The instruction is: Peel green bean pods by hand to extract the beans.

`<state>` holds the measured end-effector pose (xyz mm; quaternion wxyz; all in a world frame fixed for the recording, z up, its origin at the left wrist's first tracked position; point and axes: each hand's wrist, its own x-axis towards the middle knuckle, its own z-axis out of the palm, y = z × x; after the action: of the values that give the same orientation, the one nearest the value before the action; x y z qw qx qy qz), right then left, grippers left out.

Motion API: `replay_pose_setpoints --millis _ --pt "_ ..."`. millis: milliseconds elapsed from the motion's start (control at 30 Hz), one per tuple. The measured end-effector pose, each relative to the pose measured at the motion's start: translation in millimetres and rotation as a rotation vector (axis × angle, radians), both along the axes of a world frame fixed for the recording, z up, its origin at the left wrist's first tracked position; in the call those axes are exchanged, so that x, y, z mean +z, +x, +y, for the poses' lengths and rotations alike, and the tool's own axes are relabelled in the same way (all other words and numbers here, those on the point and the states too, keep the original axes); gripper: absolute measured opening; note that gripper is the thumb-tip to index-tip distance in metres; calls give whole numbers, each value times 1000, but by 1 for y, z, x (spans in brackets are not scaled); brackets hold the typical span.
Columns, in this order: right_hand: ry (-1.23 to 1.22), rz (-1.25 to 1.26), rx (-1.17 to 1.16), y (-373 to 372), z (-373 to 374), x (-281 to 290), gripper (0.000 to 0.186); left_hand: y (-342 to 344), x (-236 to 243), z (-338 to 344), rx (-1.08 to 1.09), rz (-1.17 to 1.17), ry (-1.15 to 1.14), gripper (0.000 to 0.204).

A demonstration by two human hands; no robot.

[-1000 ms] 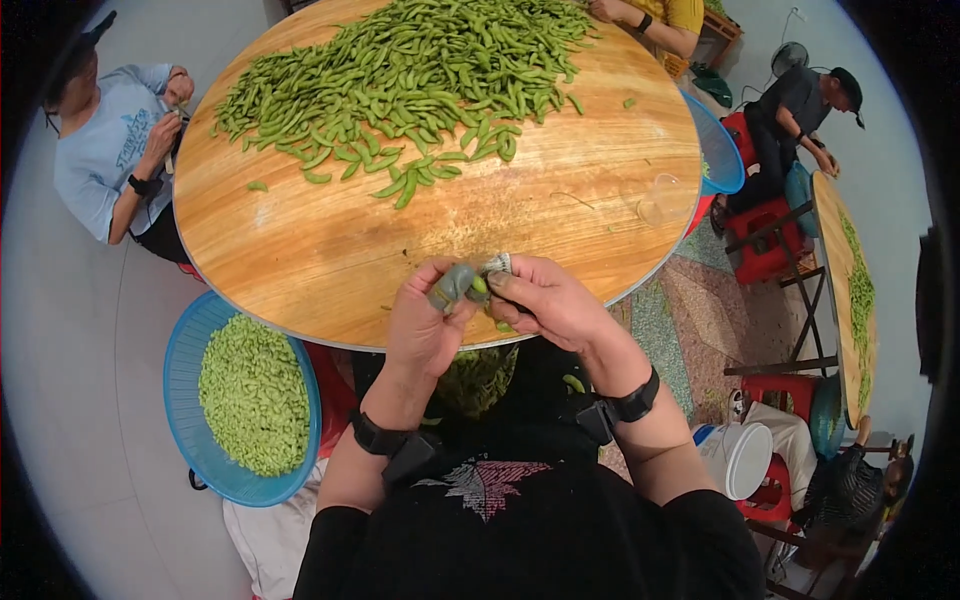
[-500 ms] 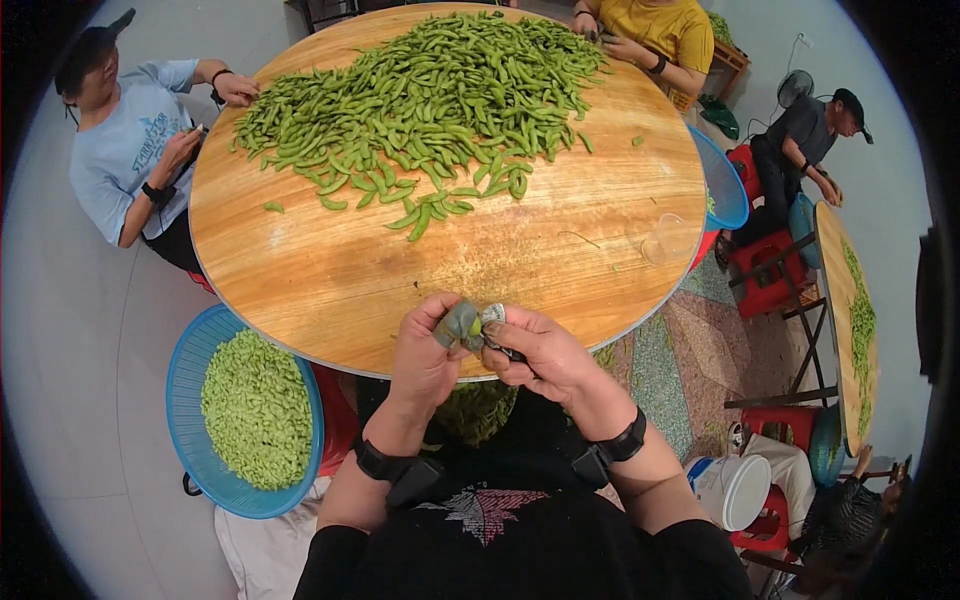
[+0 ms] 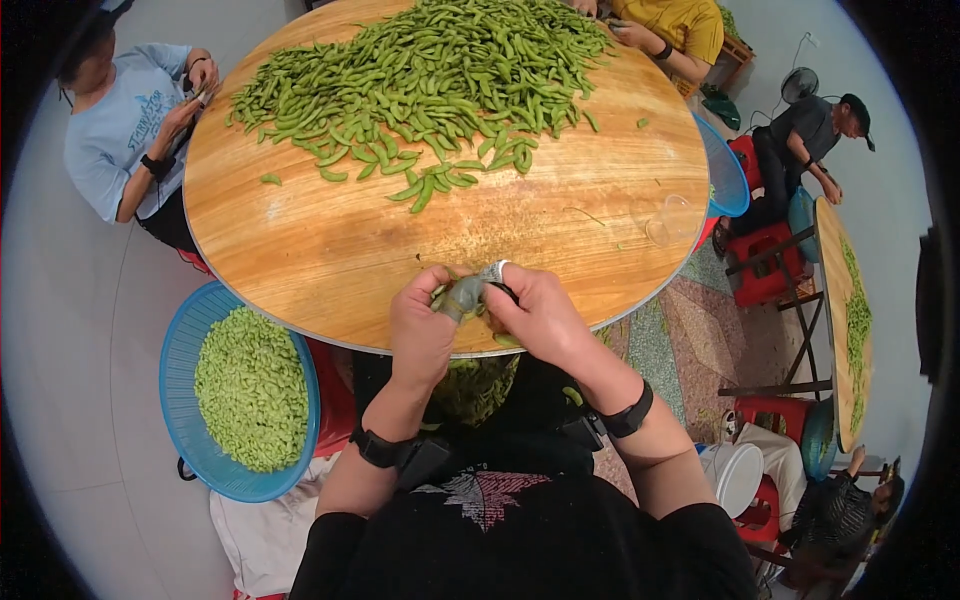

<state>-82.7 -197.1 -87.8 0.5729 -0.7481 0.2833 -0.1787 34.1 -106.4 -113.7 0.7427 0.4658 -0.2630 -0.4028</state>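
Note:
My left hand (image 3: 422, 318) and my right hand (image 3: 535, 312) meet over the near edge of the round wooden table (image 3: 330, 270). Grey coverings wrap some of the fingertips. The left fingers are closed on a green soybean pod, of which only small bits show. My right fingers are bent and pressed in against the left ones; what they hold, if anything, is hidden. Just below the right hand a green pod (image 3: 507, 340) shows at the table edge, and another pod (image 3: 572, 396) is near my right wrist. A large heap of soybean pods (image 3: 430, 80) covers the table's far half.
A blue basket (image 3: 172, 385) of shelled green beans (image 3: 250, 390) stands at lower left. Dark green pods or husks (image 3: 478, 390) lie below the table edge. A clear cup (image 3: 675, 215) is at the table's right. Co-workers sit around; a white bucket (image 3: 738, 478) stands at lower right.
Both hands have moved slightly up and closer together. Pods have appeared below the right hand and near its wrist. The co-worker at left has drawn a hand back from the heap.

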Motion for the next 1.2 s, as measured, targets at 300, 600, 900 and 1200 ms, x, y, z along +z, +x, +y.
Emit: replay_pose_setpoints --millis 300,600,900,1200 --pt "-622 117 -21 58 -99 7 23 15 -3 5 3 17 -17 28" --pt "-1007 471 -11 70 -110 4 18 15 -5 8 -3 -64 -27 41" --pt "18 165 10 15 -88 -5 12 5 4 10 -24 -314 133 40" --pt "645 -79 251 -6 -19 14 15 13 -5 5 -254 527 -148 18"
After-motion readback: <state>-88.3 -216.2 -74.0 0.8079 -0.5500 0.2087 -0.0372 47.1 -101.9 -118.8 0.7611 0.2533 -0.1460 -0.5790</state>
